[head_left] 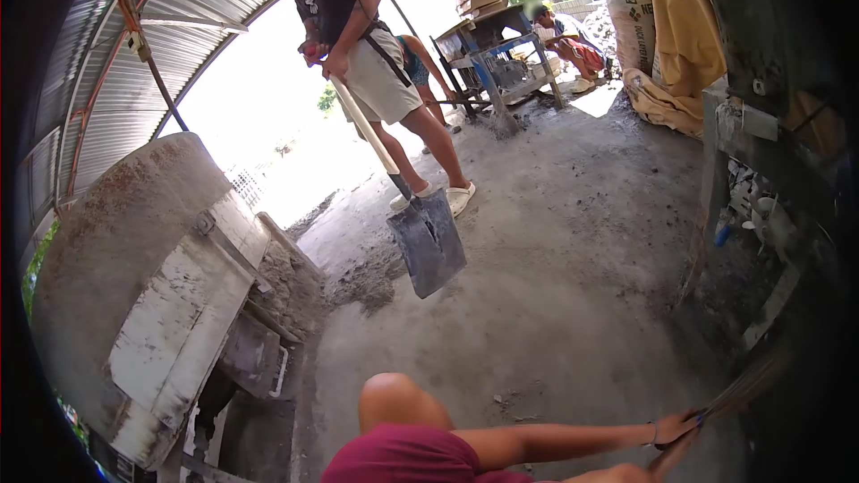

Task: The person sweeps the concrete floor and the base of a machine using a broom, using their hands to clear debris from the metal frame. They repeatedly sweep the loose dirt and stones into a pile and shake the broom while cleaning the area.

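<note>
My left hand, a dark band at its wrist, reaches out to the lower right. Its fingers are closed round the gathered end of a bundle of thin sticks that looks like a stick broom. The broom is blurred and points up and right, low over the grey floor. Just below that hand, a strip of skin may be part of my right hand; no fingers can be made out there. My bent knee and a maroon sleeve fill the bottom middle.
Left stands a large drum-shaped machine, caked with cement. Ahead, a person holds a shovel, blade down. Farther back are a blue-framed bench, another person crouching and sacks. A dusty frame stands at right.
</note>
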Tool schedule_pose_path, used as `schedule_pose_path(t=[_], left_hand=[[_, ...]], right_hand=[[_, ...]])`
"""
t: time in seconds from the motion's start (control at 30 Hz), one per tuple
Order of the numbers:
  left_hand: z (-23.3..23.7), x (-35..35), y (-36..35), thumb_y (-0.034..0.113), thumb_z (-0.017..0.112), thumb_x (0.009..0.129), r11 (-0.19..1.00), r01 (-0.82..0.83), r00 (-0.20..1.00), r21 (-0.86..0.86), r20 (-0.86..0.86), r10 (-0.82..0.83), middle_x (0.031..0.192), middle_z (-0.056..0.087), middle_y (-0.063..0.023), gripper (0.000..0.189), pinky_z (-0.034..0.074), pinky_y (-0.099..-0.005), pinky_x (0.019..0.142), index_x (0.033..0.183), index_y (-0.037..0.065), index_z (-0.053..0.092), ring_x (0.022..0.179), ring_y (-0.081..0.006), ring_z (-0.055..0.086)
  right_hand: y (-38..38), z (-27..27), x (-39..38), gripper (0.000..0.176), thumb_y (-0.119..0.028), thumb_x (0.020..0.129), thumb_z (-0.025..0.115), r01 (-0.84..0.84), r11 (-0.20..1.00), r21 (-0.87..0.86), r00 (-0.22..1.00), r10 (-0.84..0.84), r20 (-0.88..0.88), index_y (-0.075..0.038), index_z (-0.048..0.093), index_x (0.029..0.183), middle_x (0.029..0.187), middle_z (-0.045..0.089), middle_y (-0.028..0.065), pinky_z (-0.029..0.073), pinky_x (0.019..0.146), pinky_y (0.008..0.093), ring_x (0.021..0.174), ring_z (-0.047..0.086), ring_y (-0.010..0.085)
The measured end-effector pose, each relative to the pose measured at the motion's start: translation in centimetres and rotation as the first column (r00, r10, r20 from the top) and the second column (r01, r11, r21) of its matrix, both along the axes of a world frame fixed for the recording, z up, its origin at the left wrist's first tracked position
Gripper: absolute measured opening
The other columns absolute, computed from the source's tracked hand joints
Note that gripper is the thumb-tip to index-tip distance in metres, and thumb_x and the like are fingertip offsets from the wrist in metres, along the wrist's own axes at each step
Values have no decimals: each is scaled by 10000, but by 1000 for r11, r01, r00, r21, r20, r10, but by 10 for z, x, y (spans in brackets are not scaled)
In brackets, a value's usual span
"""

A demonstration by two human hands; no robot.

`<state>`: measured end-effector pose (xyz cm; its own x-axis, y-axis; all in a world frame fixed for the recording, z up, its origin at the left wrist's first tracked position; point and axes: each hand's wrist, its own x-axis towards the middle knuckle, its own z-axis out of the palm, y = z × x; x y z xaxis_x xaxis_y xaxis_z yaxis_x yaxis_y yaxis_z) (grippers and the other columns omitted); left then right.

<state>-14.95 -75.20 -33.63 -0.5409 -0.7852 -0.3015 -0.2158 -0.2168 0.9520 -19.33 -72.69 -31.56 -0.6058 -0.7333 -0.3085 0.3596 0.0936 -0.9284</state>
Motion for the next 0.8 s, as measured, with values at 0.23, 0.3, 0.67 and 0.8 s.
schedule_pose_path(t=[0.23,0.3,0.67,0.8], left_hand=[[57,-32,8,547,268,861,989,150,970,-2,193,-147,988,575,-257,627,423,-397,797,1293,97,336,918,-391,560],[27,-65,10,587,263,844,983,179,983,43,23,-180,989,584,-249,644,431,-390,792,1235,95,404,926,-377,569],[69,-116,30,297,468,818,529,583,718,616,-696,20,850,614,-90,289,472,-347,674,967,61,543,775,-226,595],[91,-107,24,292,430,839,403,628,663,665,-729,169,978,599,-109,305,470,-373,809,999,59,544,904,-233,584]], right_hand=[[48,60,-44,522,-356,901,406,-24,998,-56,986,33,163,-145,219,1341,1168,468,90,424,823,309,997,520,194],[57,43,-73,592,-291,884,453,48,996,-77,990,-37,135,-189,143,1379,1173,457,88,424,817,311,1023,497,188],[129,125,-129,903,-271,654,716,-240,867,436,659,476,-583,-183,192,1384,1223,419,156,440,766,400,843,534,245],[106,146,-116,659,-353,555,756,53,971,235,143,225,-964,-177,525,1147,1154,462,118,194,993,497,1104,399,283]])
